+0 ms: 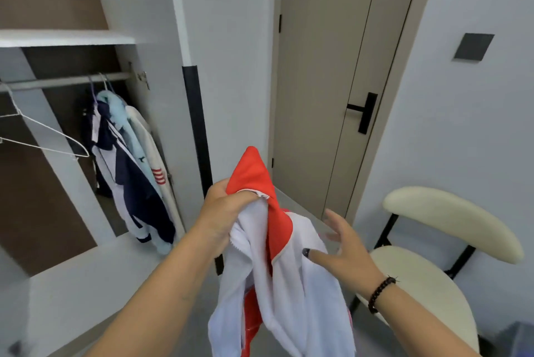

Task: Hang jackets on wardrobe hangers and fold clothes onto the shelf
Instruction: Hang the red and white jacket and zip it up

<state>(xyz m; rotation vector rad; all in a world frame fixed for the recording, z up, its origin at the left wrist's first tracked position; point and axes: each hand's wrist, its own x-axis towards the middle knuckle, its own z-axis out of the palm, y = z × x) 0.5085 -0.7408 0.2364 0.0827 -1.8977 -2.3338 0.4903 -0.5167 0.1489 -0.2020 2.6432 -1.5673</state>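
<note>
A red and white jacket (277, 275) hangs in front of me, its red collar part pointing up. My left hand (222, 212) grips it near the collar, fingers curled into the cloth. My right hand (344, 247) is spread with straight fingers beside the jacket, its thumb touching the white fabric. In the open wardrobe at left, an empty wire hanger (43, 131) hangs on the rail (66, 82). Further right on the rail hang several jackets (130, 160), navy, light blue and white. A white shelf (63, 37) runs above the rail.
A cream padded chair (427, 278) with black legs stands at the right, close to my right arm. A closed grey door (332, 82) with a black handle is straight ahead. The wardrobe's side panel with a black strip (196, 131) stands between wardrobe and door.
</note>
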